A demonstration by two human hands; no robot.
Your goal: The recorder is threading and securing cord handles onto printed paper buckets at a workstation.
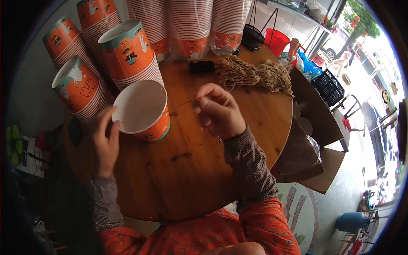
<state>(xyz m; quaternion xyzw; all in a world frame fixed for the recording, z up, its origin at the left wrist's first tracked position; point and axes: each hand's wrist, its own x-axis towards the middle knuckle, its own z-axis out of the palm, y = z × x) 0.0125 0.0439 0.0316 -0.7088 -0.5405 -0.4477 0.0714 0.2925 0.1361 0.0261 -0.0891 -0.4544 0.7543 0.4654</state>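
A white-lined orange and teal paper bucket [148,127] stands on the round wooden table, its mouth tilted toward me. My left hand [107,142] is at its left rim, thumb and forefinger apart, the fingertips touching the edge. To the right of the bucket, my right hand [219,111] is raised above the tabletop with its fingers closed in a pinch. From that pinch a thin brown strand [185,102] sticks out toward the bucket; whether it is wire or cord is too fine to tell.
Stacked paper buckets [131,55] crowd the table's left and back, some in clear plastic sleeves. A bundle of tan cords [255,75] lies at the back right beside a black object [201,66]. Past the table's right edge is an open cardboard box [304,157].
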